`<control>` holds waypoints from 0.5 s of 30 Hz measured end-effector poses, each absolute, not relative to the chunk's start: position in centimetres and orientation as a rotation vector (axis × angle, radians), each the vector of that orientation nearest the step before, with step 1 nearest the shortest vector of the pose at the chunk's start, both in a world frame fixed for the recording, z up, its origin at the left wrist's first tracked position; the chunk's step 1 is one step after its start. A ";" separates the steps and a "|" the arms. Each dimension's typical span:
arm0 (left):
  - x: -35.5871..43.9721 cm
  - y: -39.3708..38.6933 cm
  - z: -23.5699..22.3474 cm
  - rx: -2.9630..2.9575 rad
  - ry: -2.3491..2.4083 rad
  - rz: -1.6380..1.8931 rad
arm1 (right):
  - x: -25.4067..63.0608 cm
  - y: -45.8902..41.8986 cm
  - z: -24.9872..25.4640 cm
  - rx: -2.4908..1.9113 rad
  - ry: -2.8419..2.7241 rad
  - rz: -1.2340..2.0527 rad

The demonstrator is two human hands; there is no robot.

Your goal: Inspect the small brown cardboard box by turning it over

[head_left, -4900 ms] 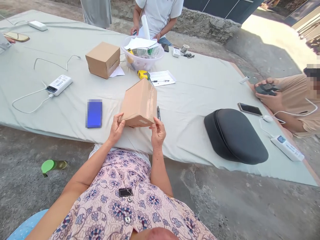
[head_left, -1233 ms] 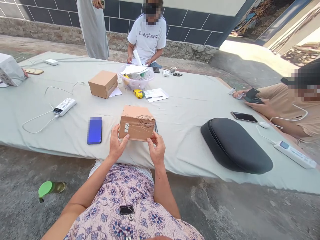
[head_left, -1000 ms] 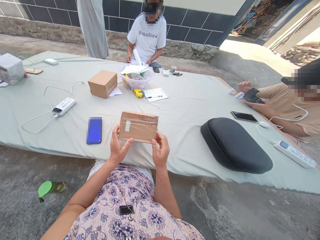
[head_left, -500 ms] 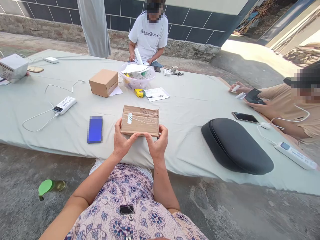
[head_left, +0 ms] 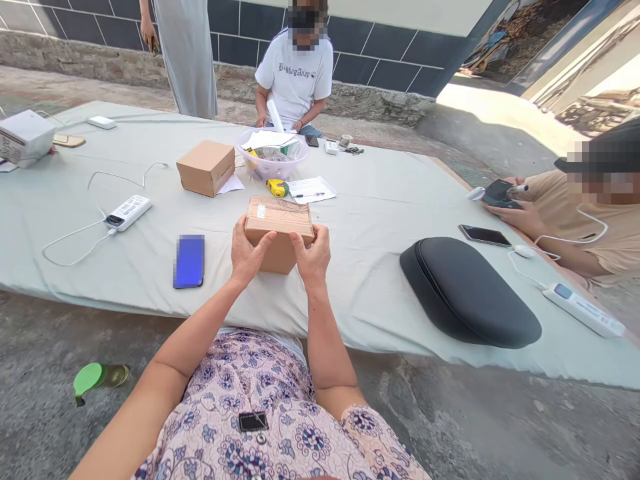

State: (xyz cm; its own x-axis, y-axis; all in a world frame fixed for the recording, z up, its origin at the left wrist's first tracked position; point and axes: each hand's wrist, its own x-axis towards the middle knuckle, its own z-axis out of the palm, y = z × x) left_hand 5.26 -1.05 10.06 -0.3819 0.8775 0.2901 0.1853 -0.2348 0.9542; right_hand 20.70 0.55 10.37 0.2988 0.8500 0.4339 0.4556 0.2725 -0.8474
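Between my hands is a brown cardboard box [head_left: 280, 257], its top marked with scribbled lines and a small pale patterned patch near the left edge. My left hand [head_left: 250, 250] grips its left side, thumb laid along the near top edge. On the opposite side my right hand [head_left: 313, 253] holds it the same way. The box's near face shows below my thumbs, over the cloth close to the table's front edge. Fingers behind the box sides are partly hidden. A phone with a blue screen [head_left: 189, 261] lies to the left of my left hand.
Beyond the box are a yellow tape measure [head_left: 277, 187], a paper with a pen [head_left: 313, 190], a filled plastic basin [head_left: 273, 167] and another cardboard box [head_left: 206, 168]. A black padded case [head_left: 470, 291] sits at right, a power bank [head_left: 127, 213] at left. People sit across and at right.
The box has tilted in my hands, so its near face now shows below the top. A hand has appeared beside the standing person at the back; the person at right has shifted their hands.
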 end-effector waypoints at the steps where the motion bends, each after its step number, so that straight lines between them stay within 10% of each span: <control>1: 5.2 -0.9 9.8 1.305 1.481 1.671 | 20.7 0.6 10.2 -1.346 -1.329 0.419; 15: 1.8 -2.5 2.8 1.401 1.426 1.536 | 22.9 -0.8 2.0 -1.246 -1.235 0.831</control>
State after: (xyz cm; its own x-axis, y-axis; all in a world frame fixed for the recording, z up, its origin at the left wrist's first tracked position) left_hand 1.84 -2.51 2.85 -0.2537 0.9244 0.2849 0.2155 -0.2331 0.9483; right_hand 22.91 -0.80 2.04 0.1989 0.9552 0.2192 0.1573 0.1897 -0.9692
